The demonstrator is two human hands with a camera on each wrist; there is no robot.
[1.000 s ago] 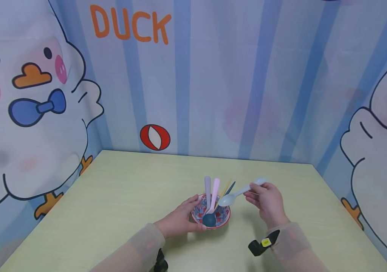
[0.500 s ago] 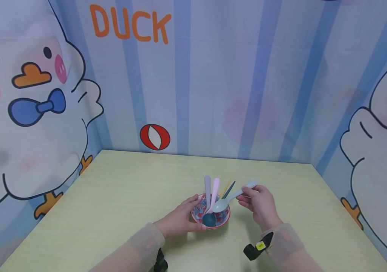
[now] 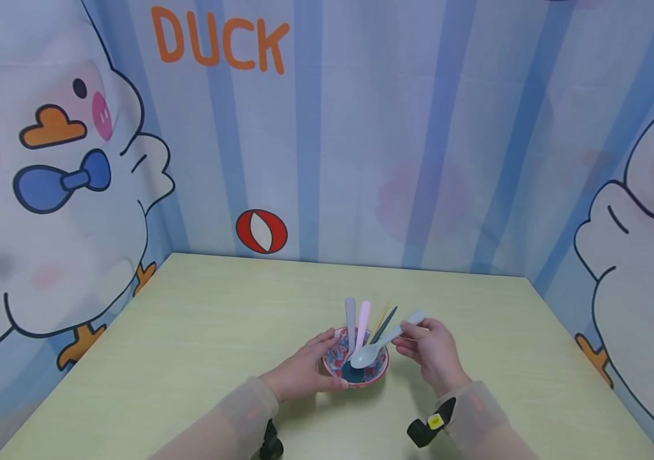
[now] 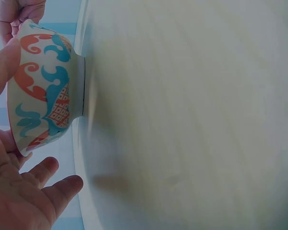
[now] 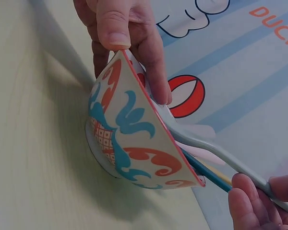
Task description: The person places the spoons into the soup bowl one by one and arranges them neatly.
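Spoon (image 3: 374,346) pinched in my right hand (image 3: 427,354), I'm lowering gently; left hand (image 3: 304,370) gripping bowl (image 3: 375,377) steady.

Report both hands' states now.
Left hand: holds the bowl at its rim.
Right hand: pinches the pale spoon by its handle.

Spoon handles (image 3: 361,313) crowd the bowl (image 3: 381,370) at its far rim; backdrop walls (image 3: 361,160) close in the table (image 3: 189,332) on three sides.
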